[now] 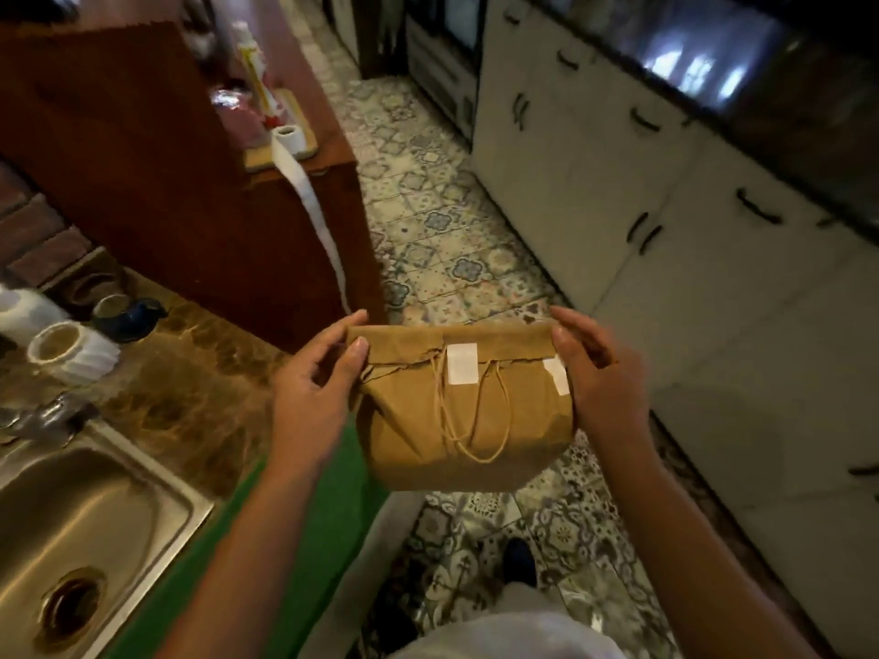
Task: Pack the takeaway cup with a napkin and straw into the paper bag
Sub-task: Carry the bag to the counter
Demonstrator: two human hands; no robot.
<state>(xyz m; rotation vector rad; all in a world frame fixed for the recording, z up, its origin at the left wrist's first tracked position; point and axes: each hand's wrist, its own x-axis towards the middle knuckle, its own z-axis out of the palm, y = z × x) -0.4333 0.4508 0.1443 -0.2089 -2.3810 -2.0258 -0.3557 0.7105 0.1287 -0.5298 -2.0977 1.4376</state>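
Now your left hand pinches the left end of the folded top of the paper bag, thumb on the near face, fingertips over the far edge of the fold. Your right hand does the same at the right end, its thumb pressing beside a strip of white tape. Both grips are closed on the fold, not spread. Keep that pinch even on both sides, so the fold stays flat and the tapes are not peeled by a twist.

A second white tape holds the middle of the flap, and the twine handles hang down the near face. The bag hangs in the air between your hands, above the patterned floor, just right of the green edge of the worktop. Cup, napkin and straw are out of sight; judging by the bulge, they are likely inside, so the packing seems all but done.

Hold the bag level, since a cup inside could tip. Support the base before you let go, and set it down on the worktop away from the sink.
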